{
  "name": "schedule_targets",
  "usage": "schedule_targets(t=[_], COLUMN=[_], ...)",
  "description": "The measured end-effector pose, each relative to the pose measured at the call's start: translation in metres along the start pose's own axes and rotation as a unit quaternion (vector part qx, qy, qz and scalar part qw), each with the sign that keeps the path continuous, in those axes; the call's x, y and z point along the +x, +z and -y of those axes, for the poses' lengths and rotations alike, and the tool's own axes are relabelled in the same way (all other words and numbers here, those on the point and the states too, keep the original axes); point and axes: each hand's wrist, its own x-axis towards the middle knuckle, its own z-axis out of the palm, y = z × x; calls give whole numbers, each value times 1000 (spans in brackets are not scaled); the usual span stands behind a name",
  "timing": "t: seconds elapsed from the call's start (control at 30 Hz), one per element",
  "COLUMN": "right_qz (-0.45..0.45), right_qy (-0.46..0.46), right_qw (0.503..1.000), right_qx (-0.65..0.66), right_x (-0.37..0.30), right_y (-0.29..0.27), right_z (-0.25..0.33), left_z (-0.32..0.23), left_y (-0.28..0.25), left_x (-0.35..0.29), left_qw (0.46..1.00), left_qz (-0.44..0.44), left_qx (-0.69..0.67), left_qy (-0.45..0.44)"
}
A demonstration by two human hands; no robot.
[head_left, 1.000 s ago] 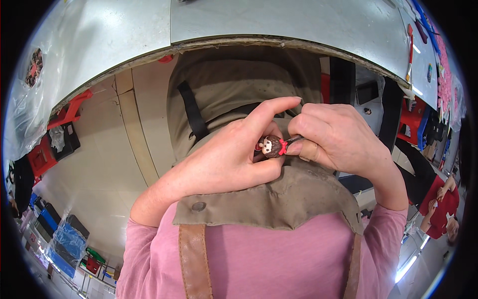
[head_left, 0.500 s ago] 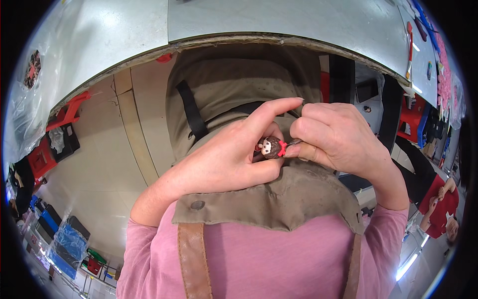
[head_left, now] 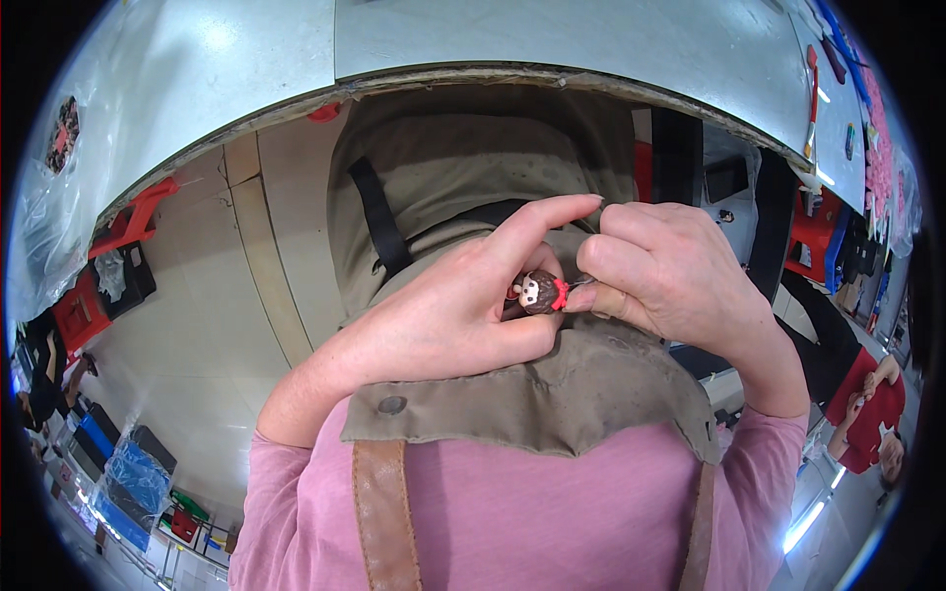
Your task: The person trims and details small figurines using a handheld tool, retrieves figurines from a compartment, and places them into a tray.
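Note:
Between the thumb and fingers of my left hand (head_left: 473, 305) is a small doll figurine (head_left: 538, 293) with brown hair, a pale face and a red bow. It lies on its side above my apron (head_left: 512, 404), the bow toward the right. My right hand (head_left: 670, 271) is closed in a pinch right beside the bow. A thin dark piece shows at its thumb and forefinger, too small to name. Part of the figurine's body is hidden by my left fingers.
A pale worktable (head_left: 552, 34) with a worn edge spans the far side. Clear plastic bags (head_left: 49, 217) lie at its left end, and a red-handled brush (head_left: 813, 89) at its right. A red stool (head_left: 138, 222) stands lower left. Another person in a red shirt (head_left: 872, 419) is at far right.
My hands keep nearly the same pose around the figurine, with only a slight shift of the right hand. At far left, another person's arm has moved.

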Motion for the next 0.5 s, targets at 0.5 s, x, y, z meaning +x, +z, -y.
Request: schedule_targets(t=[0.5], right_qz=[0], right_qy=[2], right_qw=[1000], right_qx=[-1], right_x=[-2], right_y=[-2], right_z=[-2], left_z=[-3], left_y=[1], left_x=[3], left_qw=[1000], left_qz=[8], left_qx=[21], left_qy=[-3])
